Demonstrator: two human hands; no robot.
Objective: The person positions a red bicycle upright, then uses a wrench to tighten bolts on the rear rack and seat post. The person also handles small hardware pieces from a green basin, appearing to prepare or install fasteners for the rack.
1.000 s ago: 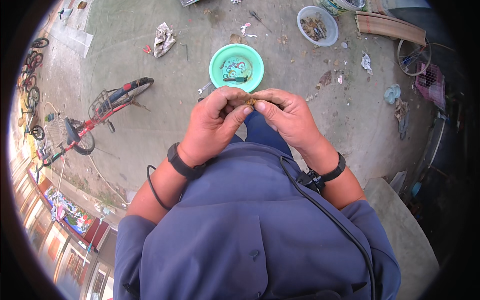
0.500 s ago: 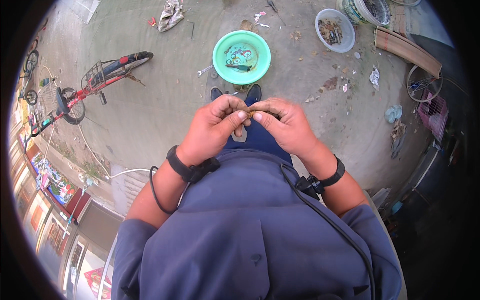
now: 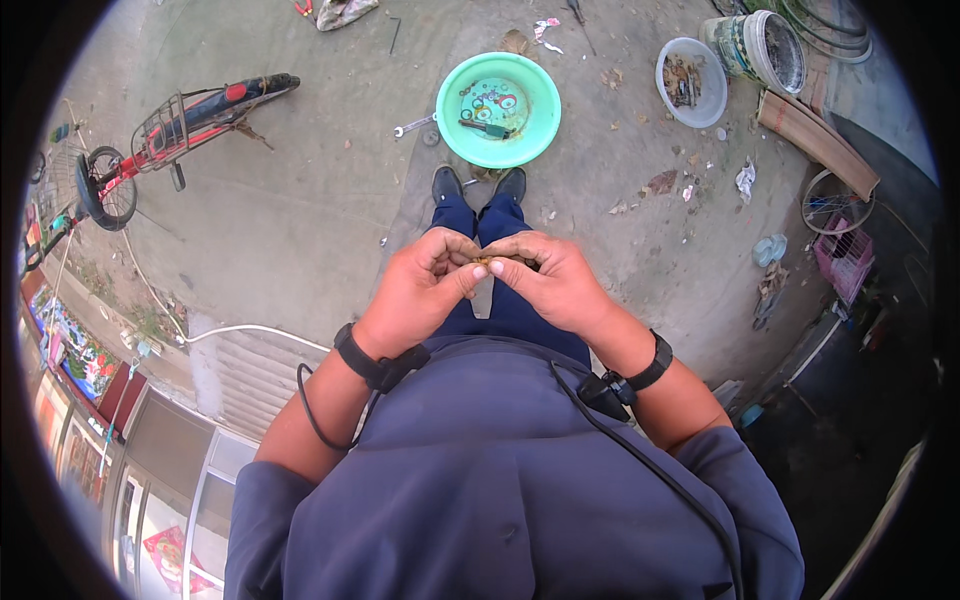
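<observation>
My left hand [image 3: 430, 275] and my right hand [image 3: 540, 278] meet in front of my belly, over my legs. Thumbs and fingertips of both pinch one small brownish-yellow piece [image 3: 482, 261] between them; its kind is too small to make out, and the fingers cover most of it. Beyond my shoes stands a light green basin [image 3: 546, 110] on the ground. Inside it lie several small rings and a dark tool-like part [image 3: 486, 130]. A wrench [image 3: 415, 125] rests on the ground against the basin's left side.
At the upper right, a white tub [image 3: 717, 105] holds metal bits, beside a larger bucket [image 3: 785, 55]. Farther right are a curved brown strip [image 3: 815, 140], a wheel [image 3: 838, 200] and a pink crate [image 3: 848, 255]. A red bicycle [image 3: 150, 145] is at the left. A pale hose [image 3: 250, 327] crosses the ground.
The view has shifted, so my hands sit a little lower and to the left in it. Both still pinch the small piece together; the basin and other things have not visibly been moved.
</observation>
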